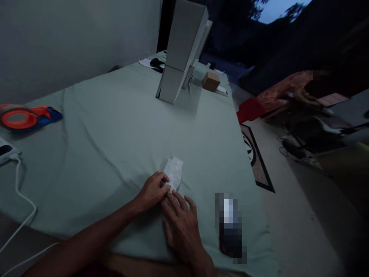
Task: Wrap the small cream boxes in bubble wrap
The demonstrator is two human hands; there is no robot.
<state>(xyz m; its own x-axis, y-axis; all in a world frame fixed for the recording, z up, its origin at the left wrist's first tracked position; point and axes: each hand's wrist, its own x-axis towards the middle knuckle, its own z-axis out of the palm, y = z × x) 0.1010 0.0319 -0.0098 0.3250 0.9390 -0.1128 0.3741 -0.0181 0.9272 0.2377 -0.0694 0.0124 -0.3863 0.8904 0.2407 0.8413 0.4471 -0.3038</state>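
A small packet of translucent bubble wrap (pixel 175 170) lies on the pale green tablecloth in front of me. My left hand (pixel 152 191) pinches its lower left edge between thumb and curled fingers. Just below the packet, my right hand (pixel 183 227) rests palm down with its fingers stretched and slightly apart. Its fingertips come close to the packet's lower edge; whether they touch it I cannot tell. What is inside the wrap does not show clearly.
An orange and blue tape dispenser (pixel 20 118) and a white cable (pixel 17 184) lie left. Tall white boxes (pixel 184 38) stand ahead, near a brown carton (pixel 211 81). A pixelated dark object (pixel 230 227) is right. Beyond the table edge are a red chair (pixel 250 109) and a person (pixel 284 90).
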